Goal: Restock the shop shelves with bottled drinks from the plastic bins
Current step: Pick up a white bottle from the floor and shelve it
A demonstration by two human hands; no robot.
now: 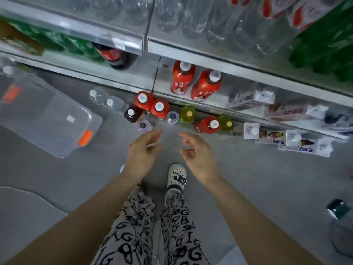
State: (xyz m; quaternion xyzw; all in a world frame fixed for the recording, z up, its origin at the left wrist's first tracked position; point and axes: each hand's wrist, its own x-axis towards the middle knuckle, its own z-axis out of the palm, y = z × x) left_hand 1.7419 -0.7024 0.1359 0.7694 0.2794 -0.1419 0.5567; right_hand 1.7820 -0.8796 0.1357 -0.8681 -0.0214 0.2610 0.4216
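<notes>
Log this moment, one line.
left hand: open; right hand: open; red-labelled plastic bottles: upright on floor; clear plastic bin: empty

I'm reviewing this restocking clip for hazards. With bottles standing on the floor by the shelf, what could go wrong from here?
The floor bottles stand packed together; the left hand or right hand could topple neighbours while taking one.
The white clog is near that row; a step forward might kick it.
The clear plastic bin lies close on the left, a possible trip hazard.
</notes>
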